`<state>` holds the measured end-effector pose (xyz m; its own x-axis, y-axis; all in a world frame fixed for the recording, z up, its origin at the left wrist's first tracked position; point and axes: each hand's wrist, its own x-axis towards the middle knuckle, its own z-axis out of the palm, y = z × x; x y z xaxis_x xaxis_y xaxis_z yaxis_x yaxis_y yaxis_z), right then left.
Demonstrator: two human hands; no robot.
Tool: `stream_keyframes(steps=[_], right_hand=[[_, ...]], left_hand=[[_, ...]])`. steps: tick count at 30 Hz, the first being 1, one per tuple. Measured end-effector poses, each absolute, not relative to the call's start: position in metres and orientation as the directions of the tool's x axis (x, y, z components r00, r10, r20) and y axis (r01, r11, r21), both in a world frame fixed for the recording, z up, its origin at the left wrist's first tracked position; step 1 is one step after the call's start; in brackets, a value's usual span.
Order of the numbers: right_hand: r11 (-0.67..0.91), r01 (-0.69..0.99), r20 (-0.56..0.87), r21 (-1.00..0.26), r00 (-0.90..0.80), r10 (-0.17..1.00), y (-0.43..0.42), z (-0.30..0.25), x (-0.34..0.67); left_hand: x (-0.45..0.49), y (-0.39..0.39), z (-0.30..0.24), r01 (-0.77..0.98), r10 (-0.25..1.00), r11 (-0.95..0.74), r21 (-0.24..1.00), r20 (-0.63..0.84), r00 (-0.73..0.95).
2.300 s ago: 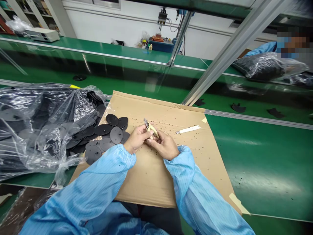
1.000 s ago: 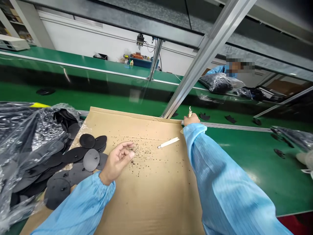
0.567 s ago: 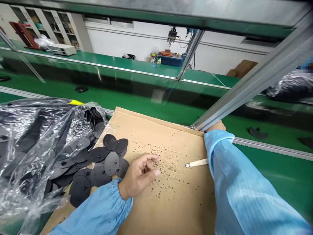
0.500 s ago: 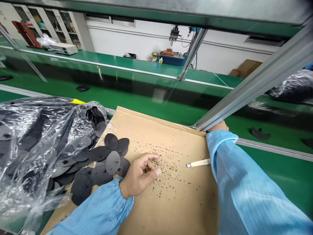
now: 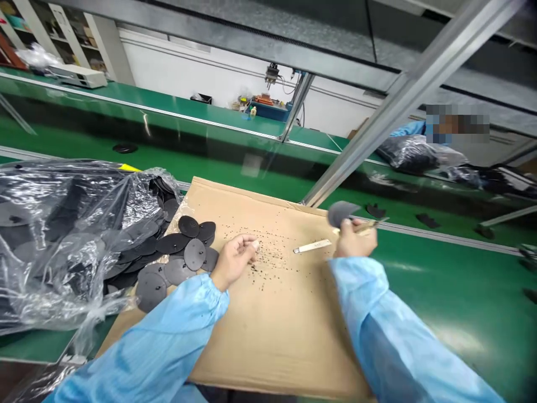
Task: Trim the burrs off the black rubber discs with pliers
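While the right hand (image 5: pixel 356 238) is closed around a black disc (image 5: pixel 340 214) and a pair of cutters (image 5: pixel 368 225), both slightly blurred, the left hand (image 5: pixel 235 260) sits over the cardboard sheet (image 5: pixel 272 341), its fingers half curled and the thumb near the forefinger; whether it pinches anything cannot be told. The held disc is raised by the sheet's far right corner, just beside the foot of a slanting metal post (image 5: pixel 377 126), which rises across the view on that side. Between the two hands lies a white knife (image 5: pixel 312 246), with black specks (image 5: pixel 268 257) scattered to its left.

Close by the left hand, a heap of loose discs (image 5: pixel 174 268) overlaps the sheet's left edge, spilling from a crumpled clear bag (image 5: pixel 62 252) that covers much of the green bench (image 5: pixel 436 285) on that side. Beyond the post, dark curved pieces (image 5: pixel 375 210) lie in a row. Farther back are a wrapped bundle (image 5: pixel 406 154) and another person's blue sleeve (image 5: pixel 406 129).
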<state>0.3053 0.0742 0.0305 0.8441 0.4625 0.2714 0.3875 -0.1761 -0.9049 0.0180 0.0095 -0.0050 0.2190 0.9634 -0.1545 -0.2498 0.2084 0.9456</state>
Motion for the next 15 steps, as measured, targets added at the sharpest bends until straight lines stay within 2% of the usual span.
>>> stream_keyframes(steps=[3,5,10,15], right_hand=[[-0.027,0.29,0.184,-0.957,0.673,0.716,0.026,0.021,0.225],[0.022,0.309,0.189,-0.951,0.522,0.832,0.003,0.012,0.179],[0.149,0.553,0.37,-0.82,0.313,0.875,-0.02,-0.006,0.14],[0.252,0.741,0.46,-0.622,0.086,0.884,-0.016,-0.008,0.156]], left_hand=[[0.019,0.007,-0.003,-0.324,0.949,0.257,0.91,-0.175,0.263],[0.019,0.006,-0.002,-0.385,0.938,0.279,0.88,-0.163,0.307],[0.016,0.011,-0.007,-0.438,0.954,0.274,0.856,-0.183,0.239],[0.013,0.021,-0.009,-0.588,0.958,0.283,0.757,-0.257,0.13]])
